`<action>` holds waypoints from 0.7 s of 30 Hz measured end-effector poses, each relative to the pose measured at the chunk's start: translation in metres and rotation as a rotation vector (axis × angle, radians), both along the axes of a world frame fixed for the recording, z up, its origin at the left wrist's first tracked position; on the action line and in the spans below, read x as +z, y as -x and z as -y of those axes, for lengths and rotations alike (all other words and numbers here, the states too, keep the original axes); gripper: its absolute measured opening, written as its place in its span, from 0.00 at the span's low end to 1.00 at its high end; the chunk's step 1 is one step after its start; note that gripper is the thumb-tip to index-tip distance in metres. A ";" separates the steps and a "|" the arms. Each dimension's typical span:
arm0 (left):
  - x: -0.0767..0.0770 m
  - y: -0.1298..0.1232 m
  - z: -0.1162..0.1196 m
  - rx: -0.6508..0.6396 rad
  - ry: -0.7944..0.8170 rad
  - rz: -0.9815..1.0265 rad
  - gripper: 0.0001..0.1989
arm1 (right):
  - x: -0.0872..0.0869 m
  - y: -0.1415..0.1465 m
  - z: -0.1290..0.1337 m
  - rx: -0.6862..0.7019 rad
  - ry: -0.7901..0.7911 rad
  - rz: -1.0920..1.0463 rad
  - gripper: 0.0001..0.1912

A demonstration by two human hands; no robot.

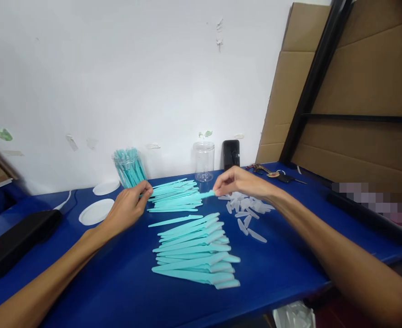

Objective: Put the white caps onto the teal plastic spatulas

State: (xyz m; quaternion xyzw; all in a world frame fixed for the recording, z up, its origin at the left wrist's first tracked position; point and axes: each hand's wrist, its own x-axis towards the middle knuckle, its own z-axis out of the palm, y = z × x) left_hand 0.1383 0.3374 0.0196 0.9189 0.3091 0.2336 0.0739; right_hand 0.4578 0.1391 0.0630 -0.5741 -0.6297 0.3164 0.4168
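Observation:
Turquoise eyebrow razors lie in a loose pile at mid-table. My right hand is closed in a pinch on the right end of one razor, held at the pile's right side. At the left ends of the pile is my left hand, thumb and fingers pressed together; what they grip is hidden. Small translucent caps are heaped beneath my right wrist. Nearer to me is a stacked row of razors with pale-looking right ends, and a single razor lies between the two groups.
A clear jar full of razors and a clear jar with nothing in it stand by the wall. Around them are a phone, keys, two white lids and a black case. Cardboard borders the right.

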 end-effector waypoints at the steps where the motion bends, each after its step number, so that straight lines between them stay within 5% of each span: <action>1: -0.002 -0.002 0.003 -0.011 0.002 -0.007 0.15 | -0.001 0.006 0.001 0.055 0.041 0.011 0.07; 8: -0.009 -0.012 0.027 -0.172 0.003 -0.078 0.14 | -0.016 0.034 -0.001 0.279 0.215 0.065 0.08; 21: -0.007 -0.019 0.039 -0.237 -0.026 -0.329 0.16 | -0.016 0.027 0.002 0.287 0.258 0.195 0.10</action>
